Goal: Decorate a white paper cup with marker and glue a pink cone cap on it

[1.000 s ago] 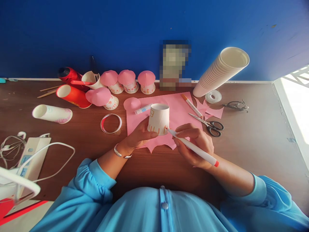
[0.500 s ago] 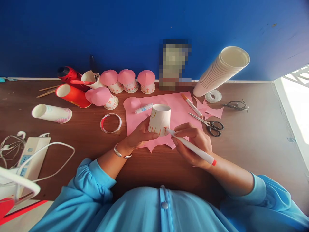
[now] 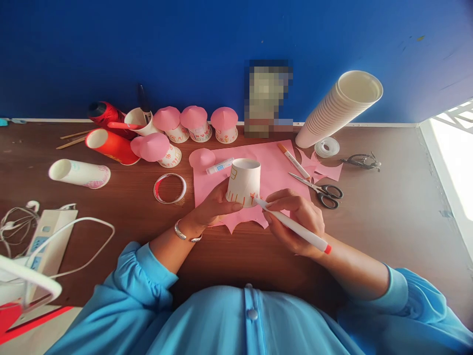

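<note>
My left hand (image 3: 218, 203) is closed around a white paper cup (image 3: 244, 182), its thumb along the lower edge. The cup carries a yellow window outline, a row of short orange-red strokes and a small red flower-like mark near the bottom. In my right hand (image 3: 297, 219) is a white marker (image 3: 295, 228) with a red end, its tip at the cup's lower right side. Under the cup lies a sheet of pink paper (image 3: 207, 190) with a scalloped near edge. A glue stick (image 3: 220, 166) and a pink paper cone (image 3: 202, 158) rest on it.
Scissors (image 3: 327, 193) and an orange-capped marker (image 3: 293, 160) lie to the right. A tall stack of paper cups (image 3: 332, 111) leans behind. Cups with pink cone roofs (image 3: 224, 121) line the back. A tape roll (image 3: 170, 189) lies left, a power strip (image 3: 51, 236) farther left.
The cup has turned slightly in my left hand and shifted a little left. The red mark near its lower edge has grown; the right hand stays nearly in place.
</note>
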A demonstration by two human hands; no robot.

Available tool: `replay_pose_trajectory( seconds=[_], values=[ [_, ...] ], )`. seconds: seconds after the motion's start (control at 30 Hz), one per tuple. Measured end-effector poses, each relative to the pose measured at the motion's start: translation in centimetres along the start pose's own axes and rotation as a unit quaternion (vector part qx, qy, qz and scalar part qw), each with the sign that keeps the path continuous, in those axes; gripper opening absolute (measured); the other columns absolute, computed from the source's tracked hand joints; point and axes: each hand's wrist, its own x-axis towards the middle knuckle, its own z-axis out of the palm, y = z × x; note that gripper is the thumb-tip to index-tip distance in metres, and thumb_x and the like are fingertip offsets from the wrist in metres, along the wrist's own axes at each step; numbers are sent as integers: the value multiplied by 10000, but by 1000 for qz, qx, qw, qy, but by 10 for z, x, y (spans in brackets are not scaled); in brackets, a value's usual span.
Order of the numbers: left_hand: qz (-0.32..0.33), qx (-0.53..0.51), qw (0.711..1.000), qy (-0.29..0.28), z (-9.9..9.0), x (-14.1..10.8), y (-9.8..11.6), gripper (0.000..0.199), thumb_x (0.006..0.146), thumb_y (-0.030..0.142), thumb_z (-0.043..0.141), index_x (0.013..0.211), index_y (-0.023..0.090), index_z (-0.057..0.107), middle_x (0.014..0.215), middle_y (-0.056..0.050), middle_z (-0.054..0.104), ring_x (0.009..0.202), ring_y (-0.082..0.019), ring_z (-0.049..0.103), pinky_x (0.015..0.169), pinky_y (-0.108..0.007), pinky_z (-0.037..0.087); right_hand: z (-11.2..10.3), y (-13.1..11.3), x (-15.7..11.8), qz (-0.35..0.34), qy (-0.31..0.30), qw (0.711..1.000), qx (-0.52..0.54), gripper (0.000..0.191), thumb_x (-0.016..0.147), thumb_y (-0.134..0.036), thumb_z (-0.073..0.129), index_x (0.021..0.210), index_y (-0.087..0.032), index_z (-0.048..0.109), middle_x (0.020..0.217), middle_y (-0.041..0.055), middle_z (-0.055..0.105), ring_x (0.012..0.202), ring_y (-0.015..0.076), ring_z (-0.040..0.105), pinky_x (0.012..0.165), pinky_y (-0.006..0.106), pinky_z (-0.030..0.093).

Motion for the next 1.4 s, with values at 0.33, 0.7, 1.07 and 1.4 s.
replay_pose_trajectory(
  seconds=[0.33, 0.7, 1.07, 1.4],
  values=[
    [17, -6, 1000, 3, -2, 0, -2, 510, 804, 381, 896, 1266, 214, 755, 1180, -118, 802, 1093, -317, 754, 975, -457, 594, 1, 1, 0, -5, 1, 1000, -2, 213, 912, -74, 709, 1041, -235, 654, 831, 30, 754, 737, 198, 777, 606, 297, 634],
    [11, -45, 998, 38, 0, 0, -2, 648, 767, 339, 931, 1358, 239, 685, 1230, -108, 795, 1099, -314, 774, 1049, -531, 589, -5, 11, -4, -18, 49, 998, 35, 344, 986, -91, 621, 1272, -277, 666, 963, 44, 773, 842, 231, 780, 693, 397, 677],
    [-35, -95, 994, -46, 1, 0, 9, 607, 812, 438, 871, 1358, 228, 714, 1365, -168, 760, 1162, -371, 766, 1027, -562, 605, 5, 39, 0, 18, -56, 995, 80, 819, 869, -322, 918, 1515, -311, 415, 1659, 202, 529, 1597, 351, 484, 1244, 659, 493],
    [-41, -61, 992, -103, 0, -2, 4, 586, 822, 456, 847, 1326, 193, 705, 1247, -189, 771, 1119, -378, 767, 922, -511, 624, 5, 33, 0, -4, -42, 998, 44, 638, 865, -149, 788, 1388, -333, 473, 1467, 135, 638, 1379, 334, 657, 1076, 598, 608]
  ],
)
